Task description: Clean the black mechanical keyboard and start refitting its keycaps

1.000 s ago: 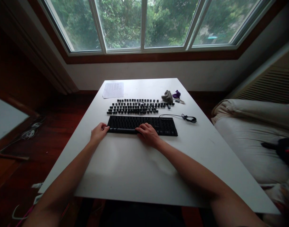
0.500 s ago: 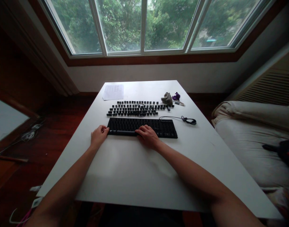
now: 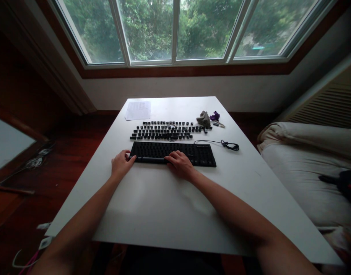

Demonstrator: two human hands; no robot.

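A black keyboard lies flat on the white table, its keycaps off over much of its surface. My left hand is closed on its front left corner, thumb along the front edge and fingers at the left side. My right hand grips the front edge near the middle, fingers bent over the top; its thumb side is partly hidden. Between my hands a long smooth strip shows along the front edge. Behind the keyboard, loose black keycaps stand in several rows.
A black cable, coiled at its end, runs right from the keyboard. Farther back lie a grey cloth, a purple cloth and thin tools. A paper sheet rests at the table's back left. A sofa stands at right.
My left hand has shifted slightly right, its thumb now farther over the keyboard's front left corner. My right hand stays in place. The view has tilted slightly.
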